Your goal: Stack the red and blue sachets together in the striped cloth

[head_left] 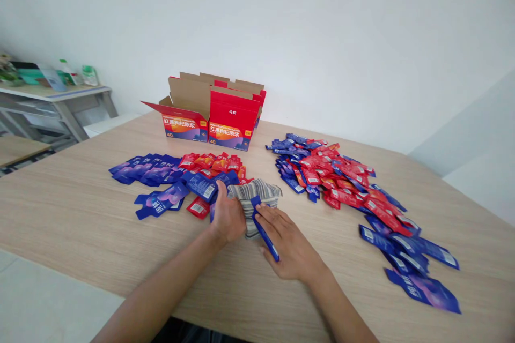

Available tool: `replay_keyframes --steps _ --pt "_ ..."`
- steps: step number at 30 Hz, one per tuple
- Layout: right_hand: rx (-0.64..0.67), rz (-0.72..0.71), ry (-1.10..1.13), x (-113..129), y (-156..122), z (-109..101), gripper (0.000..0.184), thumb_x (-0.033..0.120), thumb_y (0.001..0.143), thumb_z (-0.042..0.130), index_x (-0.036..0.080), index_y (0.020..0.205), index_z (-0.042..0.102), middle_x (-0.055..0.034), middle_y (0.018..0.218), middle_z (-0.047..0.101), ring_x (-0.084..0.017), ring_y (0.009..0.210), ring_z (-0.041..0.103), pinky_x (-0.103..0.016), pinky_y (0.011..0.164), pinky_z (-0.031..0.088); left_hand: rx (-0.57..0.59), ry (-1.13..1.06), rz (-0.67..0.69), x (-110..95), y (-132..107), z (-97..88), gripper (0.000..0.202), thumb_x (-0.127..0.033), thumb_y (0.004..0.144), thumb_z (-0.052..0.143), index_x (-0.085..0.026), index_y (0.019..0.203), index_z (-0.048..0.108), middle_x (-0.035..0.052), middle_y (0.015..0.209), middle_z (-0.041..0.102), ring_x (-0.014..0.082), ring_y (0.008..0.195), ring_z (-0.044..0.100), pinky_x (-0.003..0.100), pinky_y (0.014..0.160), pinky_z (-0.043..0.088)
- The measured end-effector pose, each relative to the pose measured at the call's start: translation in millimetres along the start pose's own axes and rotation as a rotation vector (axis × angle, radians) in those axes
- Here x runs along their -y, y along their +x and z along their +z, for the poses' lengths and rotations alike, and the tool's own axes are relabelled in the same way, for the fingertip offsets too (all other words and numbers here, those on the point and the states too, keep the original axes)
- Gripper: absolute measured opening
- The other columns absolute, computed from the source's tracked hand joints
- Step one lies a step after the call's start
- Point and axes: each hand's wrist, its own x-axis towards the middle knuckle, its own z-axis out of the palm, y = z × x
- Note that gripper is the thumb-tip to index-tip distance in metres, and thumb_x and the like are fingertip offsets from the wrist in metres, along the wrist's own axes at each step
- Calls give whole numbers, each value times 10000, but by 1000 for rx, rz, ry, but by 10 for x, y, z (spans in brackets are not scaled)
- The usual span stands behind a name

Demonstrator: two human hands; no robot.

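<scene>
Near the front middle of the table, my left hand is closed on a grey striped cloth, thumb up and the other fingers mostly hidden. Seen edge-on, a blue sachet lies between my right hand and the cloth; the fingers are together and press along it. Just beyond my left thumb, another blue sachet lies tilted on the left group. That group has a fanned row of blue sachets, a row of red sachets and a loose blue sachet.
Open red cartons stand at the back, flaps up. A long loose heap of red sachets and blue sachets stretches down the right side. A side table with bottles is at far left, and a white wall rises behind.
</scene>
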Motion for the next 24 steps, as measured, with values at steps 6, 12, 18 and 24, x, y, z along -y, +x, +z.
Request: replay_keyframes --steps 6,12,18,24 --pt "44 35 -6 9 -18 -8 691 197 813 620 78 1467 430 -240 1631 270 -348 1536 198 -629 1208 250 -11 37 5 52 -24 55 963 -831 861 247 -92 1388 569 233 1240 683 355 1141 639 508 999 453" --pt "29 14 26 -10 3 48 745 213 807 629 25 1478 366 -284 1637 205 -353 1551 123 -632 1209 238 -25 30 -35 86 -15 1 876 -780 900 272 -117 1392 566 199 1234 694 338 1162 640 489 1045 430" --pt "-20 6 183 -31 -35 22 667 275 894 589 101 1496 361 -240 1627 281 -327 1533 227 -613 1206 273 -59 22 59 33 5 -9 980 -862 836 265 -125 1413 553 199 1305 669 368 1254 587 531 1095 381" --pt "-337 251 603 -17 -81 169 506 286 1049 413 267 1545 311 -111 1440 598 -231 1327 575 -446 1093 497 -118 24 73 87 2 10 900 -785 903 245 -116 1436 527 198 1317 666 361 1271 586 556 1124 353"
